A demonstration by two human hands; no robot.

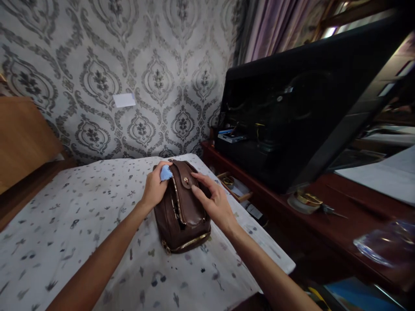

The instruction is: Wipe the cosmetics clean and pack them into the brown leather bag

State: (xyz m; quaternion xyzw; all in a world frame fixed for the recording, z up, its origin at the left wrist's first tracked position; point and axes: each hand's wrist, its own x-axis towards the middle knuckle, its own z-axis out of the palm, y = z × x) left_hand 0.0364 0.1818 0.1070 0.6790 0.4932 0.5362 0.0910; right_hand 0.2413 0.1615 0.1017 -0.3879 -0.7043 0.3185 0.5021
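A dark brown leather bag (pixel 194 209) lies on the printed white cover, its gold-toothed front zipper partly undone and showing a dark gap. My left hand (pixel 156 183) is closed around a small light blue cloth (pixel 166 172) at the bag's upper left edge. Some of its fingers are hidden behind the bag and the cloth. Over the bag's right side, my right hand (pixel 216 201) has its thumb and fingers apart, touching the leather beside the flap's gold clasp (pixel 186 181).
A big black screen (pixel 285 103) stands on the reddish-brown desk (pixel 327 229) at the right. Tape rolls (pixel 304 201) and clear plastic (pixel 385 246) lie on that desk. Below it, an open drawer (pixel 245 196) juts out. Wooden furniture (pixel 26 138) borders the left side.
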